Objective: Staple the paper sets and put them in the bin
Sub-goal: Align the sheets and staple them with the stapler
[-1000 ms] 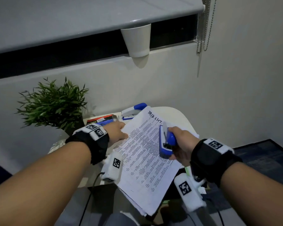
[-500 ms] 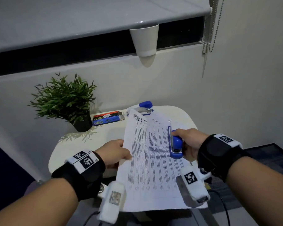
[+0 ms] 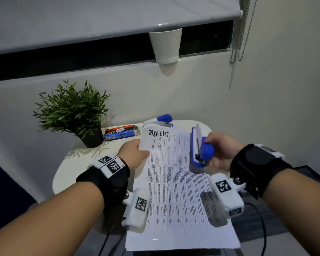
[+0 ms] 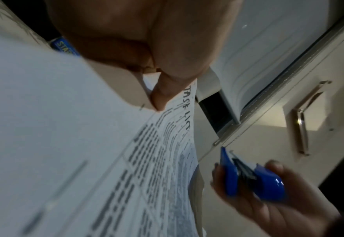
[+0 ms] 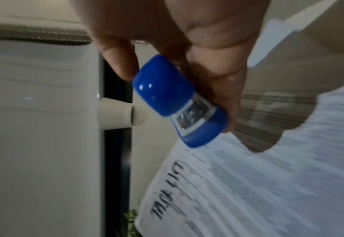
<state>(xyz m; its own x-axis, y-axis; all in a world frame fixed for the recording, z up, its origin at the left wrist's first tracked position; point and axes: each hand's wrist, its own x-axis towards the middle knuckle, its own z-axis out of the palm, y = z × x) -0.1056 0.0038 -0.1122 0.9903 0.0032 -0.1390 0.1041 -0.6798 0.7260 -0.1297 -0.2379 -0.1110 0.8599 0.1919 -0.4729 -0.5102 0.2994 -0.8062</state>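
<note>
A printed paper set [image 3: 175,187] headed "TASK LIST" hangs in the air over the white round table [image 3: 70,169]. My left hand [image 3: 135,152] pinches its upper left corner; the left wrist view shows the thumb [image 4: 167,89] on top of the paper set [image 4: 86,160]. My right hand [image 3: 220,150] grips a blue stapler [image 3: 199,146] just above the paper's upper right part. In the right wrist view the stapler [image 5: 179,101] sits between thumb and fingers, over the paper set [image 5: 258,192]. No bin is in view.
A second blue and white stapler [image 3: 162,121] lies at the table's back edge behind the paper. A box of staples [image 3: 119,134] and a potted plant [image 3: 72,111] stand at the back left. A white cup [image 3: 165,45] hangs on the ledge above.
The paper set has swung from slanted to lengthwise towards me. My right hand has lifted the stapler off the paper's right edge and tilted it up. The view has shifted.
</note>
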